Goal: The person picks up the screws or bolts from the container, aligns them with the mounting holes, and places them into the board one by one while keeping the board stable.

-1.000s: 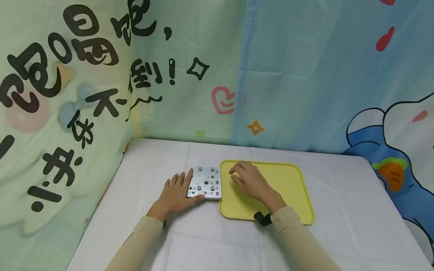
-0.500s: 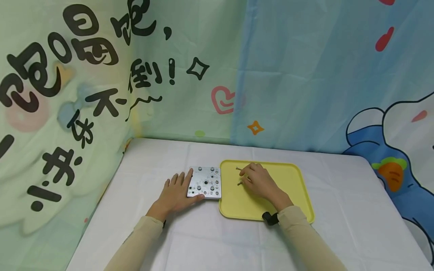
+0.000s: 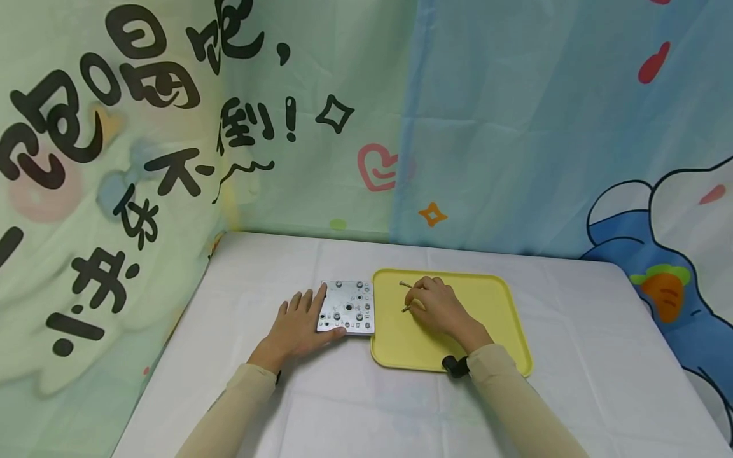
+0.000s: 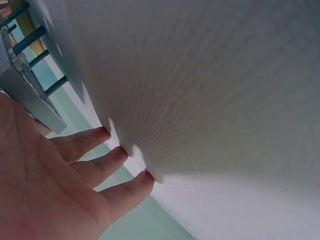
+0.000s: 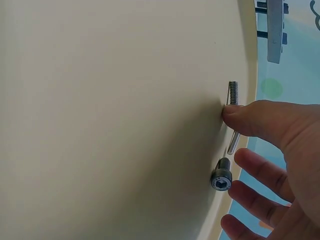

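Note:
My left hand (image 3: 298, 326) lies with fingers spread on the white cloth; its index finger and thumb touch the edges of a square metal plate (image 3: 355, 305). In the left wrist view, threaded screws (image 4: 31, 40) stick out of that plate (image 4: 30, 87). Over the yellow tray (image 3: 389, 353), my right hand (image 3: 441, 312) is low, its fingers loosely bent. In the right wrist view, its thumb (image 5: 255, 117) covers the middle of one screw (image 5: 233, 92). A socket-head screw (image 5: 221, 175) lies beside the other fingertips. Whether the hand grips either cannot be told.
The tray touches or slightly underlies the plate's right side. Printed curtains (image 3: 321, 159) stand behind and to the left of the cloth-covered table (image 3: 343, 407). Several screw heads and holes dot the plate's top.
My right hand has shifted right over the tray, and two screws have come into view at its fingertips. The left hand and plate stay in place.

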Tool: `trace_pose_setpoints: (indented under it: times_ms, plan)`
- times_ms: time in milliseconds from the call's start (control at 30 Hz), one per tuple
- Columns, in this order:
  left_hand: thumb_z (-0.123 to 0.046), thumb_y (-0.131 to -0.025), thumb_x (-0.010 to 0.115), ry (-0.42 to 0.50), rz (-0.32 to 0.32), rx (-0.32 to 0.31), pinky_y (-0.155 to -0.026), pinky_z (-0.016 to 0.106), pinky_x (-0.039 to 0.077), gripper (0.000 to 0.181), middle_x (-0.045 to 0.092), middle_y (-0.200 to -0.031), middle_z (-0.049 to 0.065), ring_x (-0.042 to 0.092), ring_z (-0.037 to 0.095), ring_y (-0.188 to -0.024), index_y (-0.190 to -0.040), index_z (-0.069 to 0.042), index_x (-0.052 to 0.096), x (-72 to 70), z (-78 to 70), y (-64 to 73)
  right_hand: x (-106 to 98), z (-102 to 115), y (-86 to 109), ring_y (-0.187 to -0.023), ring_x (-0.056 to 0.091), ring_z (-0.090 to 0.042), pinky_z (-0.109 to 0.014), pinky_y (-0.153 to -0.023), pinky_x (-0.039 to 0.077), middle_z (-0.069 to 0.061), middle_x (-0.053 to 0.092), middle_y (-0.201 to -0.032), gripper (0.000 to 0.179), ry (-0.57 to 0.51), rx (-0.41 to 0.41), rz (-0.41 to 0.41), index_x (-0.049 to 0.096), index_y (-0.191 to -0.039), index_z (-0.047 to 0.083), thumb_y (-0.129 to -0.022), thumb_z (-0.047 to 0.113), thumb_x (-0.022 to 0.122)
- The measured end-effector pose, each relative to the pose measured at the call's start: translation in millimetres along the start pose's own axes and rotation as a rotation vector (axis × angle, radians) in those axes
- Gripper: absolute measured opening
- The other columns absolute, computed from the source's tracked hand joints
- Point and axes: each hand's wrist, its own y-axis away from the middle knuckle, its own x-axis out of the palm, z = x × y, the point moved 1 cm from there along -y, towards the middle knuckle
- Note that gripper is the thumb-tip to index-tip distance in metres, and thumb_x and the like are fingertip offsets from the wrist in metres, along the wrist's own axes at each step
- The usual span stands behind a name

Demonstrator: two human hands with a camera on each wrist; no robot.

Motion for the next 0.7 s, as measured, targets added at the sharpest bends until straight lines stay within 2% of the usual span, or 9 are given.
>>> trace_pose_setpoints:
  times_ms: [400, 700]
  plan:
    - [-0.08, -0.087, 0.044, -0.002, 0.003, -0.002, -0.112, 0.061, 0.023, 0.104, 0.033, -0.156, 0.023, 0.027, 0.042, -0.144, -0.162, -0.015, 0.013, 3.6, 1.1, -0.2, 1.7, -0.4, -1.5, -0.103, 0.053, -0.035, -0.055, -0.082, 0.046, -0.012, 0.059, -0.112, 0.005, 0.035, 0.015, 0.029, 0.071, -0.089, 0.014, -0.089, 0.013, 0.076]
    - [-0.08, -0.087, 0.044, -0.002, 0.002, -0.003, -0.112, 0.061, 0.023, 0.104, 0.034, -0.156, 0.023, 0.028, 0.042, -0.144, -0.162, -0.014, 0.013, 2.0, 0.9, 0.3, -2.3, 3.5, -3.7, -0.101, 0.053, -0.034, -0.055, -0.08, 0.046, -0.011, 0.059, -0.111, 0.007, 0.004, 0.008, -0.007, 0.069, -0.085, 0.015, -0.09, 0.016, 0.073]
